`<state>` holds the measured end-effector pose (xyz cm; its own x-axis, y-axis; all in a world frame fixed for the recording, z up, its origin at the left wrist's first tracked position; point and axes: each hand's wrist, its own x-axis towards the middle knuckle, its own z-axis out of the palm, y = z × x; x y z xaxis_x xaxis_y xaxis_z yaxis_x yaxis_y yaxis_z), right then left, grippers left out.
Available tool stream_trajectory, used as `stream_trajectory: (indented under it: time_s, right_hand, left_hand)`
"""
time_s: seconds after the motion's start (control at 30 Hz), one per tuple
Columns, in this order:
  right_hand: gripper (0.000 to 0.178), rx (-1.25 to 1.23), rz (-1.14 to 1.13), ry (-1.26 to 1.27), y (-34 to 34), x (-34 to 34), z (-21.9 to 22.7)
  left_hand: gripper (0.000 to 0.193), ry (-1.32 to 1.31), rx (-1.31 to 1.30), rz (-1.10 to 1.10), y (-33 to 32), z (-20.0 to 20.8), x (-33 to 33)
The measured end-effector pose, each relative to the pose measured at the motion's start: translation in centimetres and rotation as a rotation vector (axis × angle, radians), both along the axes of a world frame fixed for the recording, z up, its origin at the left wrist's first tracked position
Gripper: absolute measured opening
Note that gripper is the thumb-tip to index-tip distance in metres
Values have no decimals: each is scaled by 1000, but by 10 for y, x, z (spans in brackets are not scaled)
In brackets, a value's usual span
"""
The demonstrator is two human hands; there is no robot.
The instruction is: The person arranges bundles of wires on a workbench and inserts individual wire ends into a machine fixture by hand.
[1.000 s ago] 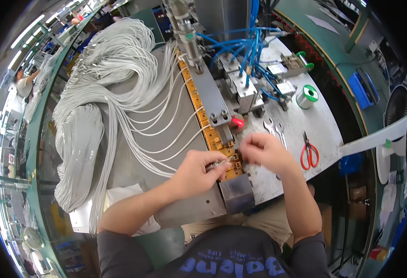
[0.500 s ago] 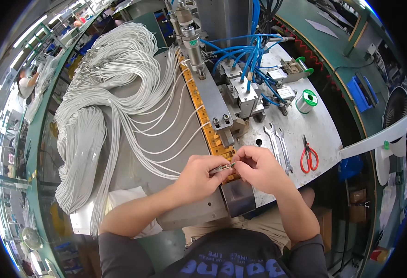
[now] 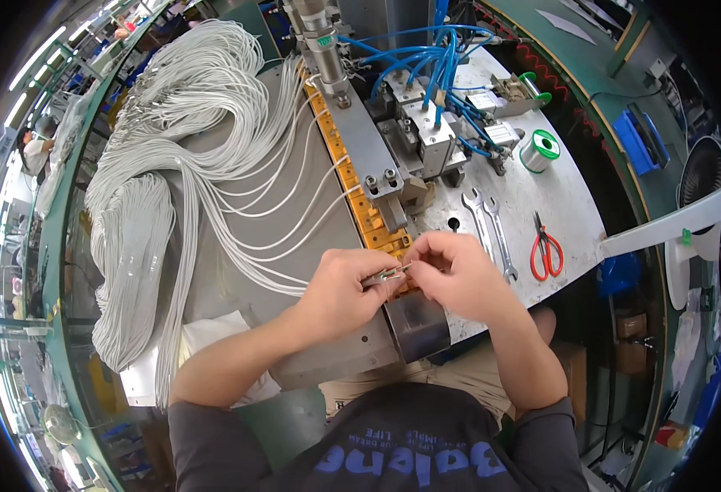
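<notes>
Over orange strip's [image 3: 366,215] near end, L hand [image 3: 340,289] has small metal part [image 3: 382,278] pinched; prob. best done w/ firm L hold, light R touch. R hand [image 3: 463,279] narrow, can't tell if gripping. Part sits betw. L thumb & index, above strip, R hand just beside.

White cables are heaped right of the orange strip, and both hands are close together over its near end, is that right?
No, the white cables are heaped left of the orange strip, as the head view shows. The left hand and right hand are close together over its near end.
</notes>
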<state>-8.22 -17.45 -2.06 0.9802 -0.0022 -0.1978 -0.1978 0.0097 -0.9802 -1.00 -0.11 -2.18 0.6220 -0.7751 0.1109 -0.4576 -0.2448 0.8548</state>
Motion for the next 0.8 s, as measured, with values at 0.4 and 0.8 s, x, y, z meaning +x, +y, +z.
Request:
stream_trajectory:
  time_s: [0.4, 0.8]
  right_hand:
    - [6, -270, 6, -232, -1, -9, -4]
    - [8, -44, 219, -100, -16, -4, -6]
  left_hand:
    - [9, 49, 51, -25, -1, 0, -1]
    - [12, 233, 90, -149, 6, 5, 1]
